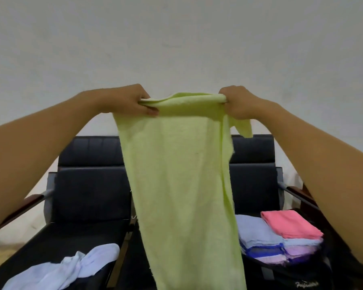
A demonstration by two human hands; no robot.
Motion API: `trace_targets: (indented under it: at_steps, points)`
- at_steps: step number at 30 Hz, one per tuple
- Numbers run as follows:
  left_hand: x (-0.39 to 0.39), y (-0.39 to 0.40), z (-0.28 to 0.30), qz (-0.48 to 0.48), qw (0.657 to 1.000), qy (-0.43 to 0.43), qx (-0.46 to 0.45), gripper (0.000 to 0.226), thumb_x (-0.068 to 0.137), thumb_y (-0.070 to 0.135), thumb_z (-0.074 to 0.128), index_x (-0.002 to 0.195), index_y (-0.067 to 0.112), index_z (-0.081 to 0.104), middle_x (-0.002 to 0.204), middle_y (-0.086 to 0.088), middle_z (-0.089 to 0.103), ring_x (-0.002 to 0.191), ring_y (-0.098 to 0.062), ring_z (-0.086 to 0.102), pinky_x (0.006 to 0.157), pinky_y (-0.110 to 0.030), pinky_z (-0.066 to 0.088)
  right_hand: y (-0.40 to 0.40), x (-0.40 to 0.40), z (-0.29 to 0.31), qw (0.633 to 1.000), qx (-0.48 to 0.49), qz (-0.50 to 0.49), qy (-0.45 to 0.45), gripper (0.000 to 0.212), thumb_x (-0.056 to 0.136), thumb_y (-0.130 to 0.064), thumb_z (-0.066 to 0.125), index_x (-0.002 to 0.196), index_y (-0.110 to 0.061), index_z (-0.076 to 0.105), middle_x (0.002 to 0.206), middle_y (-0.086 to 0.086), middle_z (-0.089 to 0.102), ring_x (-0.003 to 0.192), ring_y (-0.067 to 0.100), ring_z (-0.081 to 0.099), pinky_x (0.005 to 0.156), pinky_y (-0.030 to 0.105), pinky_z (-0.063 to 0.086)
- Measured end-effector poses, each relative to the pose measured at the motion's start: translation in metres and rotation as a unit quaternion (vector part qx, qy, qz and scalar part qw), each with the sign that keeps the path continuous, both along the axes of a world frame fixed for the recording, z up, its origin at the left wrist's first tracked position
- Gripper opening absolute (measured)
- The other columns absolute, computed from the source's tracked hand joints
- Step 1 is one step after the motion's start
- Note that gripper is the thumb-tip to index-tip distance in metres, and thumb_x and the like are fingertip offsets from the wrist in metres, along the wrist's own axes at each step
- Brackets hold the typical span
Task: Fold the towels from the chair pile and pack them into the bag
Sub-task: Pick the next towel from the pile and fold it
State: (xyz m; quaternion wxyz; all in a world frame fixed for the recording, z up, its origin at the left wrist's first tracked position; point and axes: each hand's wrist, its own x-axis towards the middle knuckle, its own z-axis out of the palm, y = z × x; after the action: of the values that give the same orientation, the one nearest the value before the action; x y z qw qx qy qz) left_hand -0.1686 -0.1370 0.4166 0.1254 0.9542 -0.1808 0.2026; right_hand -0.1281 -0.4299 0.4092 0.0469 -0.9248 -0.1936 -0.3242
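Head view: both hands, left [132, 101] and right [237, 103], grasp a green towel [182, 185] by its top edge, unfolded. Folded towels [281, 237] already sit on the bag [302, 275] at lower right; a white towel [71, 268] waits at lower left.

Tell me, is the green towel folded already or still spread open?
Spread open, not folded: both hands, left hand and right hand, grip the top edge of the green towel, which hangs down full length.

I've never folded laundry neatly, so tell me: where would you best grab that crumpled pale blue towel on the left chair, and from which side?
Probably at the rounded end that sticks up toward the chair back, coming from above. The pale blue towel lies twisted on the left chair, so no clean corner shows; that raised end is the freest part. Both hands, left and right, now pinch the green towel.
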Motion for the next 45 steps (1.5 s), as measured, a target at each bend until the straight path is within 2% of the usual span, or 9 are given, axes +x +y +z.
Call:
trace_targets:
  at_steps: [7, 11, 15, 22, 27, 33, 37, 41, 45]
  points:
    - [-0.021, 0.003, 0.003, -0.050, 0.986, -0.038, -0.152, 0.018, 0.076, -0.020, 0.036, 0.065, -0.006, 0.044, 0.064, -0.006, 0.033, 0.059, -0.017, 0.033, 0.052, -0.027, 0.025, -0.005, -0.022, 0.001, 0.982, 0.136, 0.112, 0.063, 0.025, 0.087, 0.006, 0.033, 0.075, -0.011, 0.047, 0.078, 0.005, 0.047, 0.072, 0.019, 0.041, 0.062, 0.033, 0.032]
    - [-0.022, 0.003, 0.001, -0.073, 0.961, -0.014, -0.268, 0.018, 0.079, -0.016, 0.038, 0.077, -0.007, 0.054, 0.069, -0.005, 0.041, 0.061, -0.017, 0.040, 0.050, -0.027, 0.030, -0.007, -0.035, 0.004, 0.978, 0.150, 0.121, 0.073, 0.043, 0.095, -0.040, 0.058, 0.062, -0.017, 0.043, 0.062, -0.002, 0.043, 0.056, 0.014, 0.039, 0.055, 0.028, 0.030]
    - [-0.027, 0.005, 0.000, -0.084, 0.930, -0.005, -0.357, 0.015, 0.093, 0.005, 0.057, 0.083, 0.005, 0.069, 0.061, 0.001, 0.060, 0.054, -0.011, 0.055, 0.047, -0.022, 0.047, -0.006, -0.049, 0.006, 0.994, 0.028, 0.025, 0.100, 0.062, 0.069, -0.071, 0.072, 0.066, -0.015, 0.046, 0.065, -0.003, 0.052, 0.058, 0.016, 0.049, 0.054, 0.029, 0.035]
    - [0.010, 0.027, -0.049, 0.037, 0.983, 0.179, -0.006, 0.040, 0.064, 0.039, 0.087, 0.090, 0.013, 0.072, 0.084, 0.000, 0.076, 0.077, -0.020, 0.073, 0.065, -0.033, 0.055, 0.002, -0.008, -0.032, 0.957, -0.131, -0.064, 0.251, 0.038, 0.077, -0.050, 0.079, 0.092, -0.023, 0.058, 0.095, -0.002, 0.068, 0.082, 0.017, 0.067, 0.074, 0.034, 0.056]
    - [0.096, 0.031, -0.124, 0.084, 0.983, 0.124, 0.102, 0.023, 0.070, 0.032, 0.085, 0.080, 0.019, 0.069, 0.078, 0.001, 0.070, 0.077, -0.023, 0.068, 0.071, -0.039, 0.055, 0.029, 0.076, -0.118, 0.916, -0.184, -0.106, 0.341, 0.029, 0.086, -0.026, 0.074, 0.105, -0.018, 0.055, 0.094, -0.003, 0.060, 0.078, 0.013, 0.058, 0.061, 0.026, 0.045]
    - [0.170, 0.042, -0.157, 0.181, 0.962, -0.184, 0.089, 0.014, 0.081, 0.000, 0.052, 0.085, 0.010, 0.060, 0.082, -0.014, 0.060, 0.079, -0.040, 0.060, 0.061, -0.040, 0.042, 0.039, 0.165, -0.168, 0.992, 0.040, -0.065, -0.100, 0.016, 0.086, 0.007, 0.046, 0.084, -0.009, 0.049, 0.083, 0.010, 0.059, 0.077, 0.035, 0.056, 0.059, 0.039, 0.038]
    - [0.185, 0.051, -0.139, 0.133, 0.954, -0.269, 0.013, 0.023, 0.074, -0.007, 0.049, 0.071, 0.015, 0.045, 0.066, -0.011, 0.048, 0.067, -0.039, 0.054, 0.057, -0.039, 0.038, 0.041, 0.187, -0.166, 0.982, 0.087, -0.003, -0.167, 0.017, 0.081, 0.010, 0.045, 0.082, -0.003, 0.055, 0.078, 0.014, 0.060, 0.069, 0.033, 0.050, 0.053, 0.039, 0.039]
    - [0.189, 0.051, -0.160, 0.106, 0.972, -0.209, 0.030, 0.029, 0.075, -0.003, 0.052, 0.063, 0.020, 0.039, 0.065, -0.007, 0.051, 0.066, -0.036, 0.053, 0.057, -0.041, 0.044, 0.037, 0.194, -0.177, 0.987, 0.080, -0.028, -0.135, 0.022, 0.084, 0.004, 0.049, 0.071, -0.013, 0.041, 0.070, 0.008, 0.051, 0.063, 0.028, 0.044, 0.054, 0.033, 0.030]
    - [0.189, 0.054, -0.195, 0.039, 0.997, 0.071, 0.014, 0.023, 0.081, 0.010, 0.068, 0.065, 0.023, 0.057, 0.070, 0.001, 0.061, 0.072, -0.024, 0.061, 0.059, -0.031, 0.044, 0.028, 0.195, -0.203, 0.999, 0.043, -0.017, 0.023, 0.027, 0.080, -0.003, 0.055, 0.060, -0.018, 0.043, 0.065, 0.001, 0.047, 0.060, 0.024, 0.047, 0.050, 0.029, 0.030]
